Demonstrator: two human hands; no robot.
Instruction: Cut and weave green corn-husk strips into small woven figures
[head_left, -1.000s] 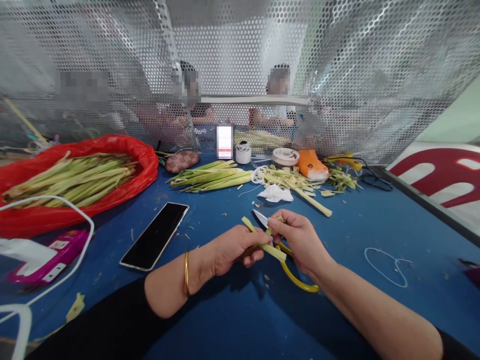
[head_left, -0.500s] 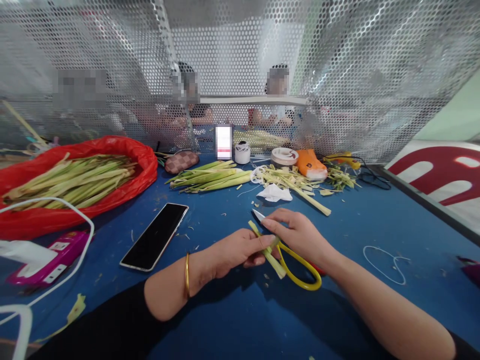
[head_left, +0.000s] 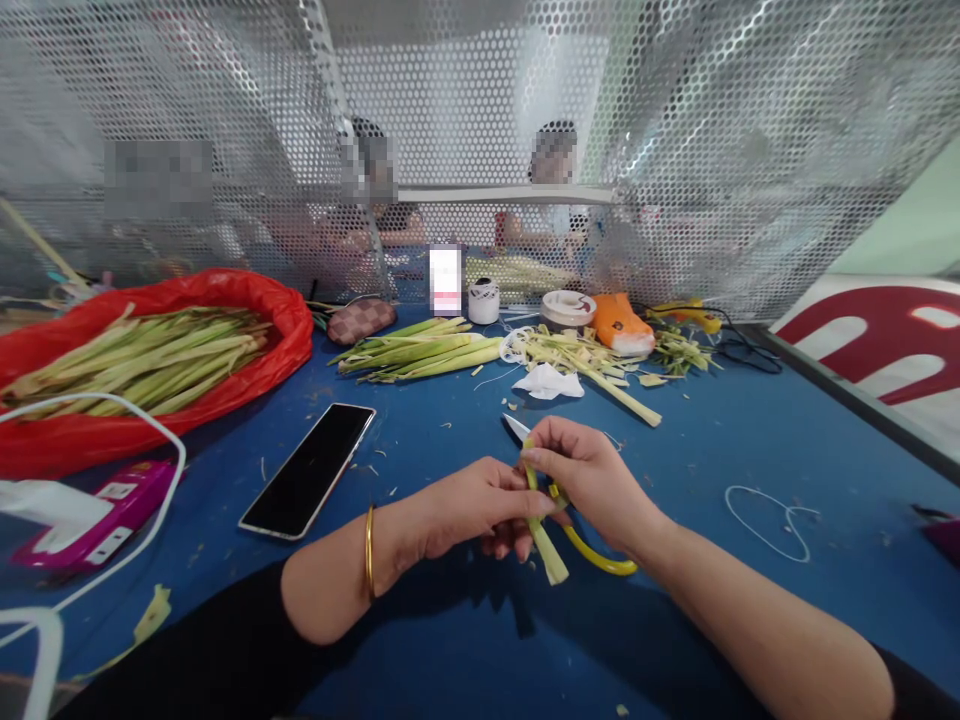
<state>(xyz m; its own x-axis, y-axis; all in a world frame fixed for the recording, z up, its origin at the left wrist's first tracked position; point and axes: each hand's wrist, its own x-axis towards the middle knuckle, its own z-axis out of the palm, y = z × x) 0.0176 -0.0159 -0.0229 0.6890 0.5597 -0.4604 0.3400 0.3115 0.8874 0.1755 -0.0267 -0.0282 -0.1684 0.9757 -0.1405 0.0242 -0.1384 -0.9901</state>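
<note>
A pale green leaf stalk (head_left: 549, 556) slants between my hands over the blue table. My left hand (head_left: 480, 500), with a gold bangle at the wrist, grips its middle between thumb and fingers. Thumb and fingertips of my right hand (head_left: 596, 485) pinch its upper end. Beneath my hands are yellow-handled scissors (head_left: 606, 562); a blade tip pokes out beyond my right fingers and a handle loop shows below. My hands cover the middle of the scissors, so I cannot tell if they touch them.
Leafy stalks fill a red plastic bag (head_left: 281, 340) on the left. A dark phone (head_left: 309, 470), a purple power strip (head_left: 127, 510) and white cables lie nearer. Behind are a stalk bundle (head_left: 420, 355), trimmings (head_left: 577, 350), a tissue (head_left: 549, 382) and an orange packet (head_left: 621, 322). People sit beyond a perforated screen (head_left: 480, 100).
My right fingers have moved onto the stalk's upper end. The stalk has turned steeper, its lower end shifting toward me. The scissors have barely moved.
</note>
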